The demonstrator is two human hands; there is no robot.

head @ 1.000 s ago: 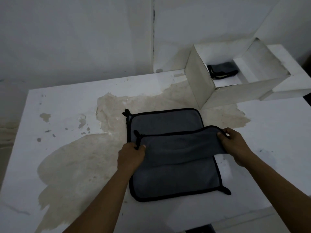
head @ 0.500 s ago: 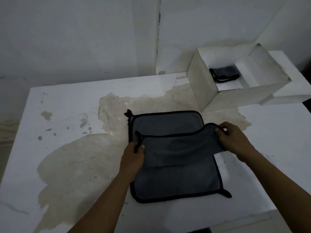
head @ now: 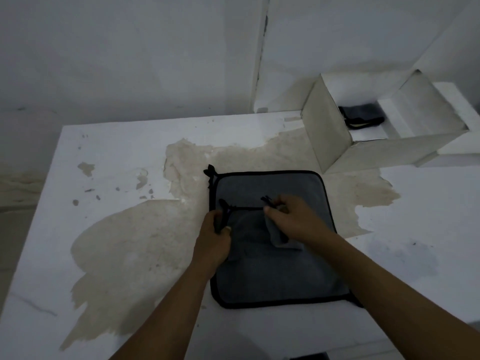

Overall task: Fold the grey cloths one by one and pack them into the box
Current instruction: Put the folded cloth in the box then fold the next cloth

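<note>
The head view, the only one here, shows a half-folded grey cloth point(head: 250, 229) bunched between both hands. It sits on top of a lower cloth point(head: 272, 279) that lies flat on the counter point(head: 117, 141). The left hand point(head: 214, 242) has its grip curled round the cloth's left edge, beside a black loop. The right hand point(head: 293, 216) pinches the opposite corner, which is close to the left one, and a flap of fabric hangs loose under its fingers. The box point(head: 327, 136) stands well apart at the far right of the counter, open, with one packed cloth point(head: 363, 115) inside. The likeliest slip is a crooked fold: the two corners do not look matched, and the hanging flap could tuck under and crease if pressed down as it is. Each grip holds little more than trim, so a corner might slide free and let the fold open. The two cloths touch and share colour and edging in dim light, so a finger could catch the lower one and drag it askew. A loose bundle could also snag on the box wall.
</note>
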